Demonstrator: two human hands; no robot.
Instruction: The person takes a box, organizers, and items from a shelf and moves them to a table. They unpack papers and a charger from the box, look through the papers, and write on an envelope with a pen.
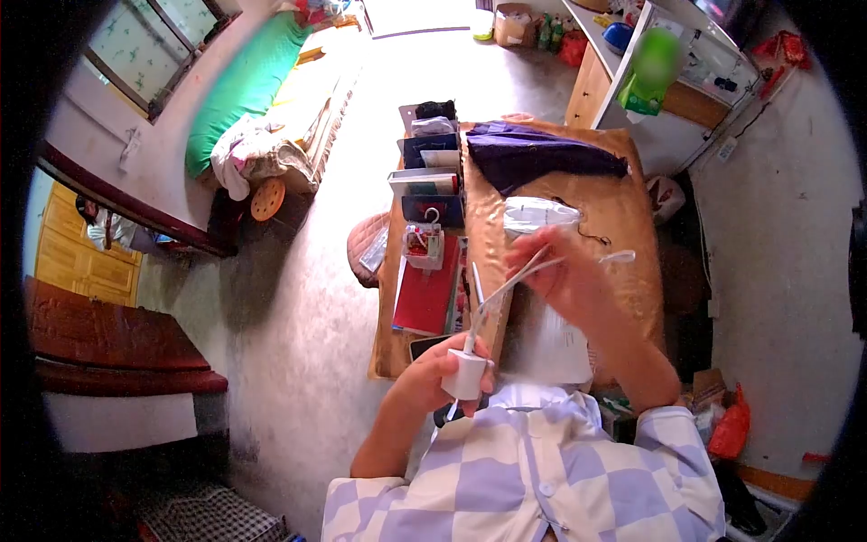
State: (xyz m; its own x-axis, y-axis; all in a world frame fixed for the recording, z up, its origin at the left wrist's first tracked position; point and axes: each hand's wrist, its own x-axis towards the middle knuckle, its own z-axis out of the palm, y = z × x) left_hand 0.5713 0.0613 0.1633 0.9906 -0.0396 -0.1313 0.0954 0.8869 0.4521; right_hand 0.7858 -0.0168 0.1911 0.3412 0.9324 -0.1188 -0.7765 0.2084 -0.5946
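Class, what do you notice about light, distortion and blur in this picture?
Head view: the lens bows the walls and leaves dark corners; light washes out the far opening and whitens the floor; the right hand looks slightly smeared, perhaps by motion; a blurred patch covers part of the green package.

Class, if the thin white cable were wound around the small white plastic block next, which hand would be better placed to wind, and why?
Probably the right hand: raised, it holds the thin white cable away from the small white plastic block, which the left hand grips.
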